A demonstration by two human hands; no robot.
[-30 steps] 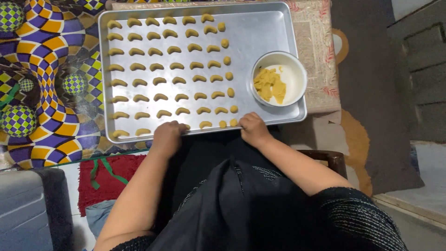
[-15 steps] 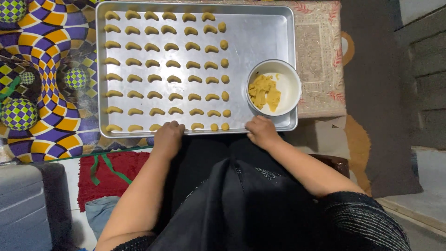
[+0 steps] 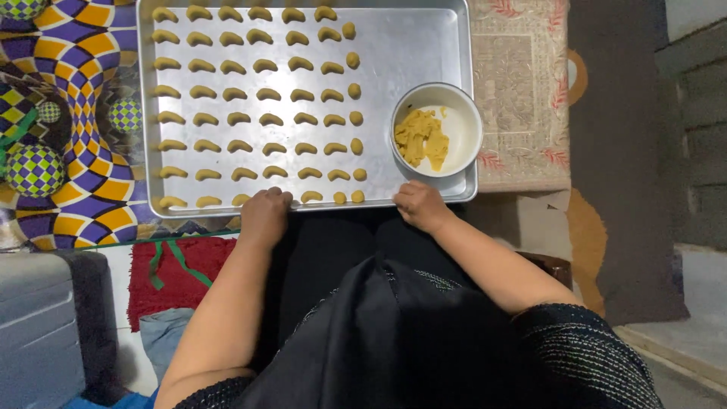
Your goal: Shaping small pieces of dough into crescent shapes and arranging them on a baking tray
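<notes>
1. At the near edge of the tray (image 3: 424, 53), both hands, left (image 3: 265, 216) and right (image 3: 420, 206), curl closed on its rim.
2. A tilt might slide the bowl (image 3: 438, 130) by the tray's right side onto the dough pieces (image 3: 257, 95).

- A person's left hand (image 3: 265, 212) and right hand (image 3: 418, 204) grip the near edge of a metal baking tray (image 3: 409, 45).
- Rows of crescent-shaped dough pieces (image 3: 257, 92) cover the tray's left and middle.
- A white bowl (image 3: 463, 125) of yellow dough (image 3: 421, 138) sits at its near right corner.
- A patterned mat (image 3: 68, 45) lies to the left.
</notes>
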